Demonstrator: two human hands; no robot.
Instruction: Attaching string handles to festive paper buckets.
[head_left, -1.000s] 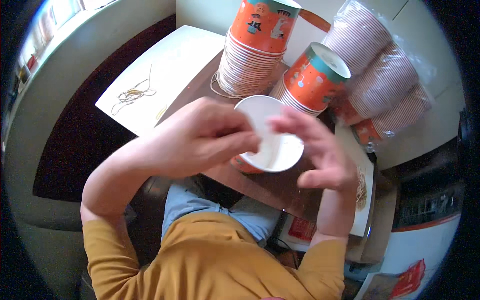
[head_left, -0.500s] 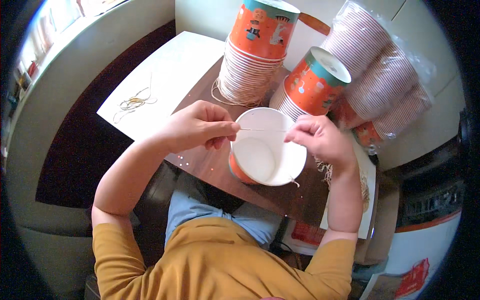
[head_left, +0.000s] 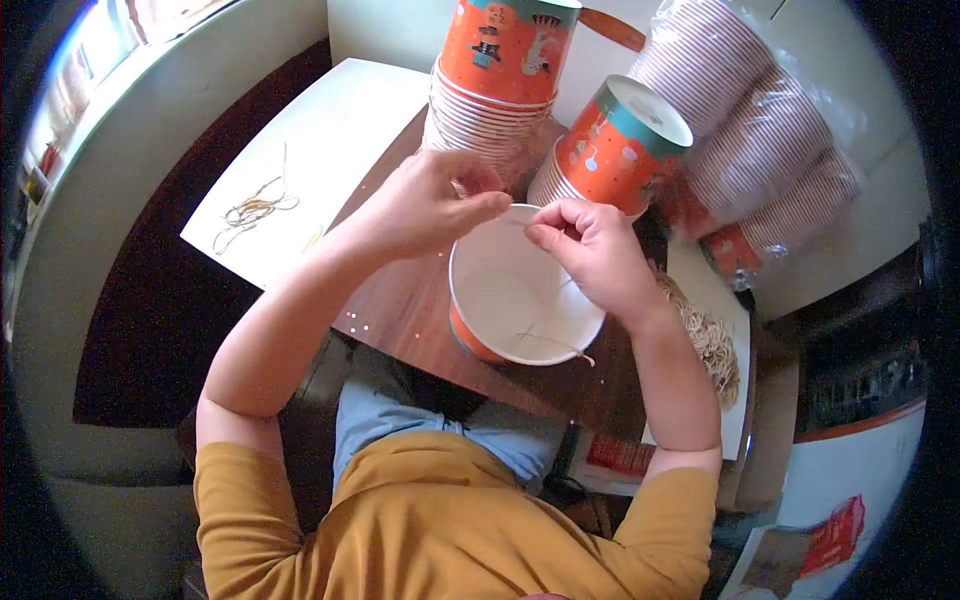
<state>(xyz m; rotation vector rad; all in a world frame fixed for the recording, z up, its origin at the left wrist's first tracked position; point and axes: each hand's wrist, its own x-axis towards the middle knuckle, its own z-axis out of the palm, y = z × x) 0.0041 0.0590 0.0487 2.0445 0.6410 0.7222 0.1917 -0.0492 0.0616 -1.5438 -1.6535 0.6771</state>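
Note:
An open paper bucket (head_left: 500,290), white inside and orange outside, stands on the brown table before me. A thin cord (head_left: 575,353) passes through its near right rim, with a knotted end hanging outside and a loose stretch inside. Over the bucket's far rim, my right hand (head_left: 600,260) is closed in a pinch, seemingly on the cord's other end. My left hand (head_left: 440,205) reaches to the far left rim, thumb and fingers pinched close to the right fingertips. What the left fingers hold, if anything, is too small to make out.
Behind stand a tall stack of upturned orange buckets (head_left: 510,50) and a shorter stack (head_left: 625,145). Plastic-wrapped bucket stacks (head_left: 760,130) lean at the far right. A bundle of cords (head_left: 710,345) lies right; loose cords (head_left: 255,210) lie on the white board at left.
Both hands have moved away from me to the bucket's far rim, and closer together. The cord stretched between them across the opening now sags inside the bucket.

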